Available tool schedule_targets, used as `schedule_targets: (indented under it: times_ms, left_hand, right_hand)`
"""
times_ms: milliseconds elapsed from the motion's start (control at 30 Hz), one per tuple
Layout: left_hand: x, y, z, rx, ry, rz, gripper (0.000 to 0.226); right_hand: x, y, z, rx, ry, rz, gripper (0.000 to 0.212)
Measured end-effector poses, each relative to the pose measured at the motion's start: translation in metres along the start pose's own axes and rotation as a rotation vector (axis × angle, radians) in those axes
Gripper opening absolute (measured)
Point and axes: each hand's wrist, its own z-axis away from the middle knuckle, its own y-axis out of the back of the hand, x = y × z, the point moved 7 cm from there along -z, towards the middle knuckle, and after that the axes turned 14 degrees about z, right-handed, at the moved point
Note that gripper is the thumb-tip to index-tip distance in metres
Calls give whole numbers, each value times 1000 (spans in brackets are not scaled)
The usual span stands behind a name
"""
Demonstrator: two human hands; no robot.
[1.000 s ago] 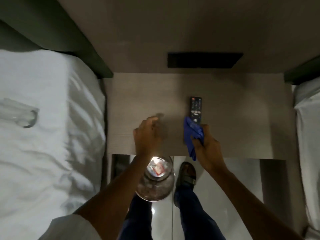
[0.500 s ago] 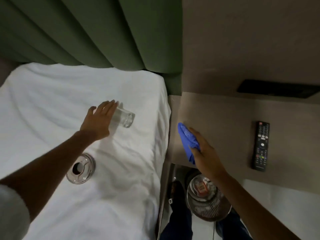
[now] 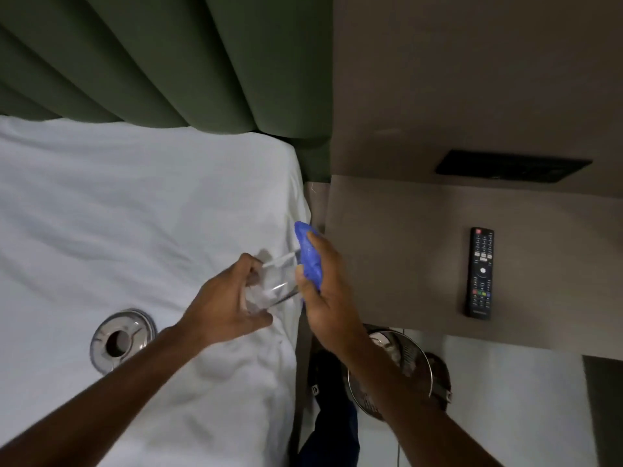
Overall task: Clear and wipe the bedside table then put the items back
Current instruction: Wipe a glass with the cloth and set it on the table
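My left hand (image 3: 224, 303) grips a clear drinking glass (image 3: 274, 286), held tilted just above the right edge of the white bed (image 3: 118, 214). My right hand (image 3: 325, 291) holds a crumpled blue cloth (image 3: 308, 256) pressed against the mouth end of the glass. A glass ashtray (image 3: 121, 340) lies on the sheet to the left. A black remote control (image 3: 480, 273) rests on the brown bedside table (image 3: 397, 264) to the right.
A green padded headboard (image 3: 168, 62) rises behind the bed. A dark switch panel (image 3: 512, 166) sits in the wall above the table. A metal mesh bin (image 3: 397, 369) stands on the floor below the table's front edge, by my feet.
My left hand has picked the glass up from the sheet and carried it right to the bed's edge. My right hand with the cloth has moved left off the table to meet it.
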Motion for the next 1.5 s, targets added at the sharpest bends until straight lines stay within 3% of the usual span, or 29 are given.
schedule_targets:
  times_ms: [67,133,200,233,333,467,633,733,800,900,1000,1067,1200,1400,1500]
  left_hand:
    - [4,-14,4,8,45,68,67]
    - [10,-27,3,48,106,152,63]
    - [20,-42,1,101,185,239,62]
    - [26,-50,-1,109,222,274,65]
    - [39,-71,-6,110,344,316,81]
    - [53,-79,-18,86,390,269,77]
    - [70,-80,-20,-13,229,149,76]
    - [77,-87,-12,-8,99,42,59]
    - [85,-95,-5,-29,5,-48,54]
    - [96,-112,3,-77,-59,-44,59]
    - [101,-122,1,-71,19,81,61]
    - [106,-128,-3,-66,54,127,64]
    - [118,-150,-9,-157,42,294,92]
    - [106,-174,-19,-37,237,304,68]
    - [112,-191,-34,17,190,302,58]
  right_hand:
    - [17,11,-5,-34,-207,-275,36]
    - [47,11,0,-26,-570,-648,48]
    - [55,9,10,15,-720,-777,46]
    - [53,11,13,59,-724,-732,43]
    - [48,26,20,203,-590,-521,44]
    - [31,30,38,65,-209,-180,51]
    - [21,54,41,3,244,510,46]
    - [24,73,26,-95,347,686,38]
    - [41,86,9,-222,209,571,28]
    - [77,109,1,-389,-244,-146,22]
    - [114,123,19,-322,-631,-701,29]
    - [124,127,30,-243,-692,-778,44]
    - [134,130,44,-57,-768,-758,49]
    - [141,127,55,72,-811,-748,54]
    - [142,125,49,81,-749,-649,54]
